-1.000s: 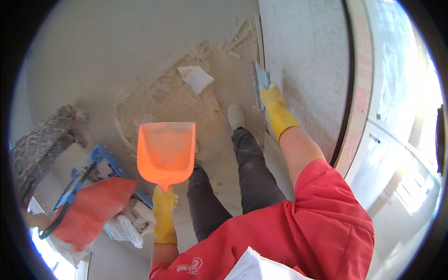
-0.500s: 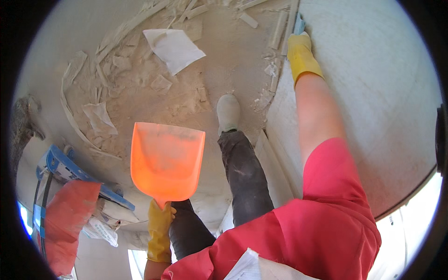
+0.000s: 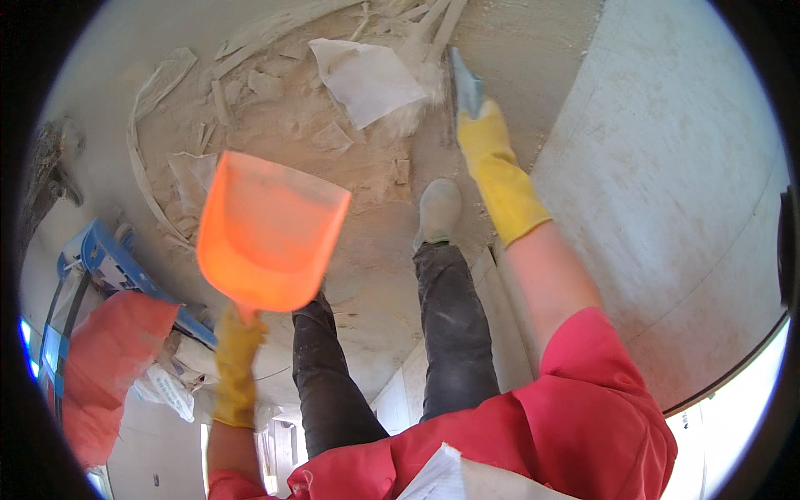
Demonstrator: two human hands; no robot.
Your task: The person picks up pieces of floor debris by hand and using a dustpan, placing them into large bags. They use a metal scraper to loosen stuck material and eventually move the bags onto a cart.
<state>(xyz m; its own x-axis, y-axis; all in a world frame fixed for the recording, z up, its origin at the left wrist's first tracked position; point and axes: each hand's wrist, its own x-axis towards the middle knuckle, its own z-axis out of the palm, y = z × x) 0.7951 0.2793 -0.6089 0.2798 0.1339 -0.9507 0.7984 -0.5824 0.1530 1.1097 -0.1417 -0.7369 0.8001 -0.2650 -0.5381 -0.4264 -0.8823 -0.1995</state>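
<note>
My left hand point(image 3: 239, 358), in a yellow rubber glove, is closed round the short handle of an orange dustpan point(image 3: 271, 229). The pan is held above the floor, its wide lip facing away from me, with a dusty film on the inside. My right hand point(image 3: 490, 150), also gloved in yellow, grips a blue-grey hand brush point(image 3: 465, 87) down at the dusty floor. Dust and strips of debris point(image 3: 437, 37) lie against the brush's left side, smeared by motion. Left of the brush rests a crumpled white sheet point(image 3: 367, 81) on the rubble.
Broken strips and dust point(image 3: 258, 92) spread across the far floor. A grey shoe point(image 3: 439, 212) stands near the brush. A pale panel point(image 3: 667, 183) fills the right. At left are a blue tool-like object point(image 3: 117, 267), an orange-red sheet point(image 3: 117, 367) and a white bag point(image 3: 167, 387).
My right hand has swept the brush leftward, off the panel's edge and into the debris. My left hand has shifted left with the dustpan, which has risen and tilted in the picture.
</note>
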